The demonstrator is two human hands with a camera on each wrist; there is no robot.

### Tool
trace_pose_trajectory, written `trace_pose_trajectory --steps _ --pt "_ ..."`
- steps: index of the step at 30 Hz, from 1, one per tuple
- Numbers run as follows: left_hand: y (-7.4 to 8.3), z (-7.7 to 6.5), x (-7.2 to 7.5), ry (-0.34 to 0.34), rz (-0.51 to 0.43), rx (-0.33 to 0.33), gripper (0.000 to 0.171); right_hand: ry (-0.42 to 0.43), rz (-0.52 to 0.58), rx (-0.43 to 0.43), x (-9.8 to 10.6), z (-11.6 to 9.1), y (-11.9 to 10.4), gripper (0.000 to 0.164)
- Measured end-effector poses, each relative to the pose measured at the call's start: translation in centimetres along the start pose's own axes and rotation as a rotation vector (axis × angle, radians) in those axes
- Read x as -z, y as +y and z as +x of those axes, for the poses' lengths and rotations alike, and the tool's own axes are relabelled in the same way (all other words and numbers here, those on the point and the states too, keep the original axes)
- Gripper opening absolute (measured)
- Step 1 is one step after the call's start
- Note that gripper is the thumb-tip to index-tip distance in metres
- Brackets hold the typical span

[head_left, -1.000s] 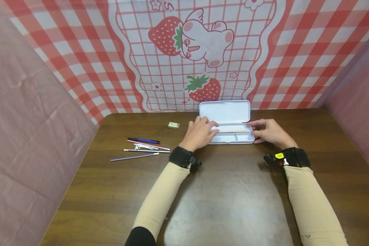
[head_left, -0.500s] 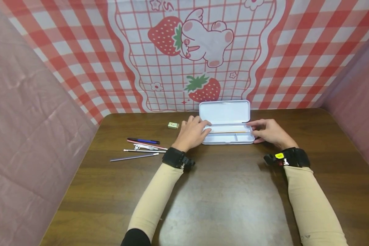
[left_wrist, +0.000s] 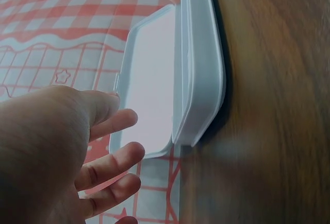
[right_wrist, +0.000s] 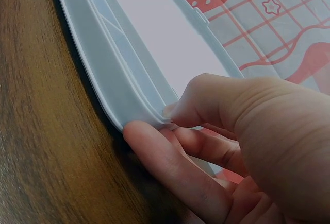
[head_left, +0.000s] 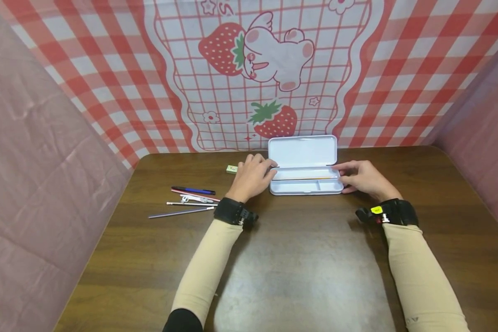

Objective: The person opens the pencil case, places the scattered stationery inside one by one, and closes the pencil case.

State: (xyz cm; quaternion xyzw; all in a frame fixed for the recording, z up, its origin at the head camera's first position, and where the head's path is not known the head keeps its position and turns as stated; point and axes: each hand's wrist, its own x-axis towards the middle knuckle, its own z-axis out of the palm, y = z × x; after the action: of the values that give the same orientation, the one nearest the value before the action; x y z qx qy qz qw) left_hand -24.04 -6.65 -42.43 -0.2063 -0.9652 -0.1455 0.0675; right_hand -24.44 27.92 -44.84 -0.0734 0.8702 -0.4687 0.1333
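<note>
A white pencil case (head_left: 294, 188) lies at the back of the table with its lid (head_left: 302, 151) raised against the backdrop. One slim yellow-orange stick, pencil-like, (head_left: 321, 178) runs along the inside of the case. My right hand (head_left: 367, 179) holds the case's right end; in the right wrist view the thumb is over the rim and fingers (right_wrist: 170, 167) press the outer wall. At the left end is my left hand (head_left: 251, 177), holding nothing. Its fingers (left_wrist: 116, 165) are spread and loosely bent beside the case in the left wrist view. A small eraser (head_left: 231, 169) is partly hidden behind that hand.
Left of the left hand lie a blue pen (head_left: 195, 190), a dark pencil (head_left: 178, 213), a white-and-dark pencil (head_left: 191, 203), a reddish pencil (head_left: 180, 191) and a small white tool (head_left: 192, 198). A red-checked cloth (head_left: 290, 115) hangs behind the wooden table (head_left: 307, 258).
My left hand has moved left from over the case to its left end, uncovering the compartments and now overlapping the eraser. The right hand stays at the right end.
</note>
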Motion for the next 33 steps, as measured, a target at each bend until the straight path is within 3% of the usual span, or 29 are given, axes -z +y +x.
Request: trace_pose_trajectory --steps 18,27,33 --pt "-2.0 -0.8 0.6 0.002 -0.006 0.023 0.031 0.011 0.006 0.005 -0.2 0.3 0.1 0.043" --pt "-3.1 -2.1 1.1 0.021 0.059 -0.029 0.03 0.013 0.016 0.001 0.0 0.2 0.2 0.043" --pt "-4.3 -3.0 2.0 0.026 0.045 -0.046 0.03 0.009 0.013 -0.006 0.0 0.2 0.2 0.043"
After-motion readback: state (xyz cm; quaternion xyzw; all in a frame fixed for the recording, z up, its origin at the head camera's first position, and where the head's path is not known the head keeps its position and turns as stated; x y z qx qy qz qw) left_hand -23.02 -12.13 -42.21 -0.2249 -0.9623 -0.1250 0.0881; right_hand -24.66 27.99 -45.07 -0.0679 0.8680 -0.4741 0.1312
